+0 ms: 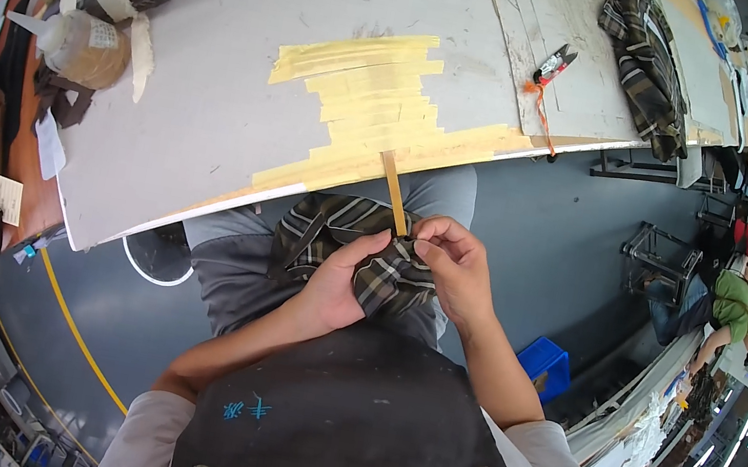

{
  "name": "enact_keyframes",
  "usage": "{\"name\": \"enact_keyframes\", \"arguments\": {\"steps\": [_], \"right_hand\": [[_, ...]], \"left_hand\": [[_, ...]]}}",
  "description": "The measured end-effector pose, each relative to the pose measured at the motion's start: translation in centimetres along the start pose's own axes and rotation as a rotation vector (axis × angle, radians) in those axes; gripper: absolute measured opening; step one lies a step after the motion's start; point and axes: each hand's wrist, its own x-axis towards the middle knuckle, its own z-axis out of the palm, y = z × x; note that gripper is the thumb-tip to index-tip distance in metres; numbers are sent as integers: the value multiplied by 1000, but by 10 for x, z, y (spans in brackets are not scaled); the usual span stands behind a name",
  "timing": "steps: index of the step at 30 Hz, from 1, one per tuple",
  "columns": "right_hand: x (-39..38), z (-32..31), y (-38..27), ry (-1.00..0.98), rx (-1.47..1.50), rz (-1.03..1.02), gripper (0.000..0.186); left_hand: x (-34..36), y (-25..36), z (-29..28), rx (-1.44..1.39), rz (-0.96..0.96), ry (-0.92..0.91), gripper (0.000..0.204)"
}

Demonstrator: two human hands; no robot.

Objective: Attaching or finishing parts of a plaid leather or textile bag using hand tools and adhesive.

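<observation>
A plaid cloth piece [396, 282] in brown, black and cream lies over my lap, just below the table edge. My left hand [338, 285] is closed on its left side, thumb on top. My right hand [459, 270] pinches the cloth's upper edge between thumb and fingertips. Between my hands, a narrow tan wooden strip [393, 189] runs from the table edge down to the cloth, its lower end at the pinched spot. I cannot tell whether the tip is inside the fabric. More of the plaid cloth spreads left, beyond my left thumb.
Yellow tape [368, 94] covers part of the grey tabletop [215, 59]. Thread snips [555, 64] with an orange cord lie at right. Plaid garments [653, 72] rest on the table. A cone-tipped bottle [79, 46] stands left. A blue crate [547, 366] sits on the floor; people work at right.
</observation>
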Motion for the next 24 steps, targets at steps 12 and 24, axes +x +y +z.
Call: {"name": "enact_keyframes", "arguments": {"steps": [12, 24], "right_hand": [[-2, 12, -1, 37, -204, -77, 6], [-7, 19, -6, 50, -367, -193, 6]], "left_hand": [[-2, 1, -5, -37, -4, 87, 30], [-5, -2, 11, -88, -17, 25, 28]]}}
